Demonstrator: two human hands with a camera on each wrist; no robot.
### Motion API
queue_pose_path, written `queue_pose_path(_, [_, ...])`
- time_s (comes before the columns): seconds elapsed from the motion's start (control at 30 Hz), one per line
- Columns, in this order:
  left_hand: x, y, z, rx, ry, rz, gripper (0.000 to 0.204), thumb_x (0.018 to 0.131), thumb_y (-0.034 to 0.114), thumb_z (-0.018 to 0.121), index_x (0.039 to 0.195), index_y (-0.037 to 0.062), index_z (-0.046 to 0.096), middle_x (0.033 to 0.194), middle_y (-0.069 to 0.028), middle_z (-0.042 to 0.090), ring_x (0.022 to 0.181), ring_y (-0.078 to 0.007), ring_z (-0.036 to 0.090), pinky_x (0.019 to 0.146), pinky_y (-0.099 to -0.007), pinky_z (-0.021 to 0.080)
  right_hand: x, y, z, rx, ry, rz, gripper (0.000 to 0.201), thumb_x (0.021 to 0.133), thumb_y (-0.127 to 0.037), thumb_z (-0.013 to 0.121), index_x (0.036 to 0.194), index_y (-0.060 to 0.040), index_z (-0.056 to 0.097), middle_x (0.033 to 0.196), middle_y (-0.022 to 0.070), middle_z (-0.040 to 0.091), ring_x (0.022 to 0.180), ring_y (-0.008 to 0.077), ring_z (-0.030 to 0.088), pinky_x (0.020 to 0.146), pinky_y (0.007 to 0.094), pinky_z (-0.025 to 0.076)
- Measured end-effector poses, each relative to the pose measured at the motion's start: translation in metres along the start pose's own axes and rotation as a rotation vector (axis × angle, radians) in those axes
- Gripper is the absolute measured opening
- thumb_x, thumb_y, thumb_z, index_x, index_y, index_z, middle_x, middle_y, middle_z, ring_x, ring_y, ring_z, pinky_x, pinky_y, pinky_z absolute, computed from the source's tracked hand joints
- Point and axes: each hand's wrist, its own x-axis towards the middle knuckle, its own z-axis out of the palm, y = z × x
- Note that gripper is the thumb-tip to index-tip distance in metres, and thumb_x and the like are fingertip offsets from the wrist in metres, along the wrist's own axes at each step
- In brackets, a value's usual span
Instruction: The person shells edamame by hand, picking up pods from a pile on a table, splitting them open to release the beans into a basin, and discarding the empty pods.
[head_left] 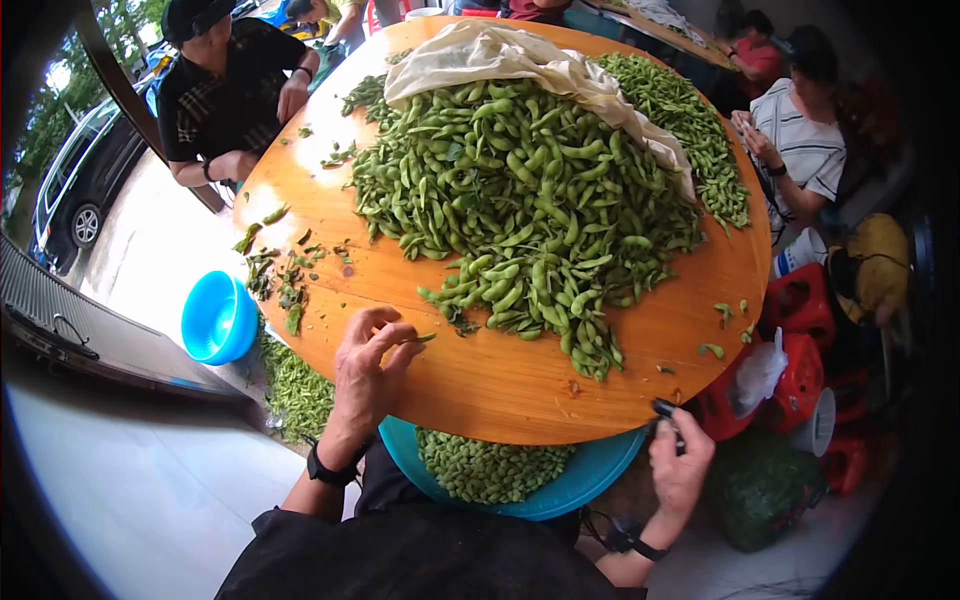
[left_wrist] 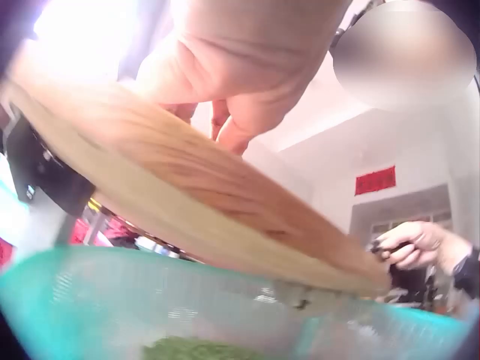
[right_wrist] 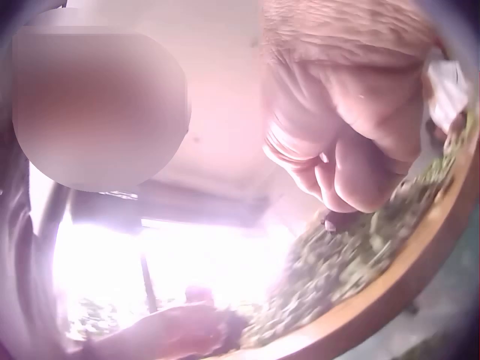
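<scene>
Over the front left of the wooden table point(head_left: 480, 400), my left hand point(head_left: 365, 372) pinches a single green soybean pod point(head_left: 425, 337) at its fingertips. My right hand point(head_left: 680, 465), just off the table's front right edge, has its fingers curled around a small black tool point(head_left: 663, 407); its exact kind cannot be told. A large heap of soybean pods point(head_left: 520, 190) covers the table's middle. Below the front edge, between the two arms, a teal basin point(head_left: 610, 470) holds many shelled beans point(head_left: 490, 466).
A cream cloth point(head_left: 480, 50) lies over the heap's back. Leaf scraps point(head_left: 290, 285) litter the table's left side. A blue basin point(head_left: 218, 318) and empty-looking pods point(head_left: 295, 390) are on the floor at left. Red jugs point(head_left: 800, 375) stand at right. Other people sit around the table.
</scene>
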Motion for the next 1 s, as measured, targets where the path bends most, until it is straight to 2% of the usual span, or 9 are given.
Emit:
queue_pose_path(0.03, [-0.001,0.012,0.004,-0.008,-0.001,0.001,0.017,0.080,-0.001,0.073,0.096,0.0040,0.069,0.093,-0.0086,0.064,0.087,-0.0217,0.065,0.074,-0.0327,0.052,0.000,-0.020,0.017,0.094,-0.060,-0.003,0.016,0.089,0.002,0.057,0.101,0.0051,0.066,0.071,0.0033,0.060,0.058,0.0070,0.053,0.052,0.0228,0.042])
queue_pose_path(0.1, [-0.003,0.045,0.017,-0.825,-0.386,-0.348,0.012,0.088,-0.002,0.068,0.100,-0.0005,0.068,0.089,-0.0059,0.067,0.075,-0.0123,0.065,0.064,-0.0258,0.053,-0.001,-0.042,0.069,0.321,-0.276,-0.036,0.014,0.091,-0.001,0.059,0.102,0.0052,0.065,0.077,0.0028,0.061,0.060,0.0060,0.054,0.052,0.0230,0.043])
queue_pose_path(0.3, [-0.003,0.068,0.044,-1.186,-0.450,-0.483,0.008,0.094,0.003,0.065,0.099,-0.0033,0.063,0.073,-0.0024,0.064,0.065,-0.0053,0.061,0.057,-0.0204,0.050,0.009,-0.067,0.108,0.766,-0.429,0.167,0.020,0.098,-0.003,0.054,0.113,0.0079,0.061,0.069,-0.0029,0.049,0.054,0.0029,0.042,0.047,0.0206,0.034])
queue_pose_path(0.47, [-0.008,0.063,0.052,-1.012,-0.433,-0.290,0.009,0.094,0.004,0.066,0.101,-0.0003,0.061,0.075,-0.0040,0.066,0.066,-0.0078,0.063,0.057,-0.0225,0.051,0.014,-0.060,0.107,0.901,-0.499,0.240,0.020,0.099,-0.005,0.054,0.113,0.0061,0.062,0.067,-0.0037,0.047,0.052,0.0021,0.038,0.045,0.0203,0.030])
queue_pose_path(0.53, [-0.009,0.062,0.056,-0.786,-0.293,-0.040,0.010,0.093,0.003,0.067,0.100,0.0000,0.062,0.077,-0.0040,0.065,0.065,-0.0074,0.062,0.056,-0.0228,0.049,0.015,-0.060,0.108,0.929,-0.491,0.279,0.019,0.099,-0.005,0.054,0.111,0.0057,0.062,0.068,-0.0034,0.048,0.052,0.0024,0.037,0.045,0.0203,0.029])
queue_pose_path(0.67, [-0.008,0.057,0.052,-0.680,-0.319,0.041,0.007,0.091,0.001,0.068,0.091,0.0004,0.061,0.079,-0.0023,0.065,0.068,-0.0101,0.065,0.055,-0.0233,0.049,0.017,-0.055,0.111,0.888,-0.482,0.254,0.019,0.099,-0.006,0.053,0.112,0.0053,0.062,0.070,-0.0019,0.049,0.051,0.0025,0.037,0.044,0.0198,0.029])
queue_pose_path(0.73, [-0.013,0.053,0.053,-1.440,-0.536,-0.519,0.010,0.093,0.002,0.066,0.095,0.0030,0.057,0.077,-0.0051,0.066,0.065,-0.0155,0.066,0.049,-0.0237,0.047,0.020,-0.051,0.108,0.928,-0.546,0.225,0.018,0.099,-0.005,0.053,0.111,0.0048,0.063,0.070,-0.0008,0.050,0.051,0.0027,0.037,0.044,0.0193,0.028])
queue_pose_path(0.83, [-0.008,0.051,0.054,-1.976,-0.761,-0.782,0.015,0.095,0.004,0.064,0.104,0.0053,0.052,0.076,-0.0069,0.065,0.061,-0.0182,0.066,0.043,-0.0238,0.044,0.023,-0.050,0.101,1.143,-0.623,0.410,0.015,0.097,-0.002,0.053,0.108,0.0045,0.063,0.072,0.0009,0.051,0.051,0.0030,0.038,0.044,0.0192,0.028])
queue_pose_path(1.0, [-0.009,0.052,0.057,-2.088,-0.821,-0.846,0.020,0.096,0.005,0.061,0.112,0.0053,0.049,0.076,-0.0074,0.065,0.062,-0.0173,0.066,0.045,-0.0235,0.046,0.027,-0.044,0.097,1.059,-0.698,0.352,0.016,0.097,-0.001,0.055,0.111,0.0005,0.064,0.076,-0.0002,0.054,0.054,0.0045,0.044,0.046,0.0215,0.032])
